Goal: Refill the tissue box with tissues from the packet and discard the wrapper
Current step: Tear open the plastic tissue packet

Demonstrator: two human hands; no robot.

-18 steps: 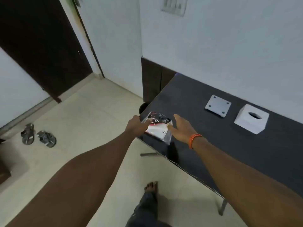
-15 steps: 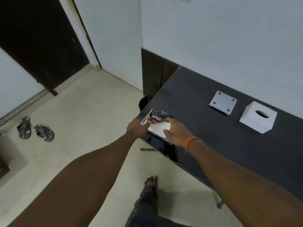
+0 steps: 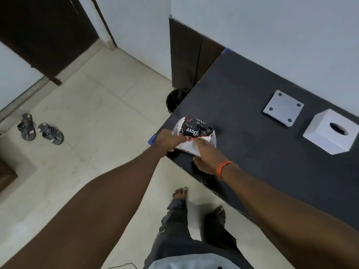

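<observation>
A tissue packet (image 3: 194, 131) with a black and red printed wrapper and white tissues inside lies at the near left corner of the dark table (image 3: 252, 152). My left hand (image 3: 169, 139) grips its left edge. My right hand (image 3: 208, 157), with an orange band at the wrist, pinches the wrapper from the near side. A white tissue box (image 3: 330, 131) with an oval slot sits upside-up at the far right of the table. Its flat white base plate (image 3: 282, 107) lies apart from it, to its left.
A black waste bin (image 3: 175, 100) stands on the floor just beyond the table's left end. A pair of sandals (image 3: 39, 130) lies on the tiled floor at the left. A dark door and white walls are behind. My bare feet stand by the table edge.
The view has tilted down and closer. My right hand has shifted from beside the packet onto its near edge, both hands now gripping the wrapper, which looks crumpled.
</observation>
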